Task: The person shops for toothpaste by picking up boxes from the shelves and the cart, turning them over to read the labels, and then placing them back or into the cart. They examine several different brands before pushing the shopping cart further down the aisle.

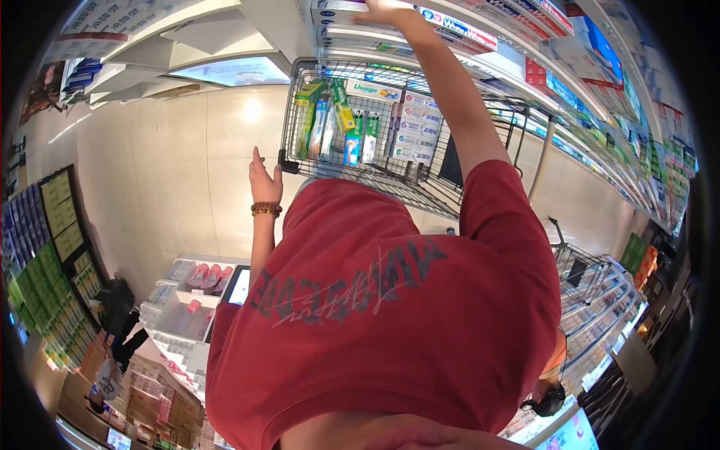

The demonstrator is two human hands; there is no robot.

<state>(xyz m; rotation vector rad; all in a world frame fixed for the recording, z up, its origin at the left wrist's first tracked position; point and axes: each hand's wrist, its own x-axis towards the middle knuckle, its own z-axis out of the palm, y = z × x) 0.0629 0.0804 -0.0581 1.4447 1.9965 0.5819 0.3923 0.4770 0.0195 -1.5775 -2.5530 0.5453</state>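
My right hand (388, 14) reaches to the shelf at the top edge of the view, fingers stretched out and partly cut off; I see nothing held in it. Beside the cart's left corner, my left hand (265, 180) is empty, fingers extended and thumb apart, with a beaded bracelet on the wrist. A wire shopping cart (300, 71) stands before me. In it lie several green, yellow and blue packages (344, 118), a white box marked "Usage" (373, 90) and a stack of white boxes (416, 129).
Toothpaste boxes marked "White" (469, 30) line the shelf ahead and to the right. A second wire cart (576, 270) stands at the right. Behind me are a display stand (176, 311) and other people (106, 382). Pale floor (187, 150) stretches left of the cart.
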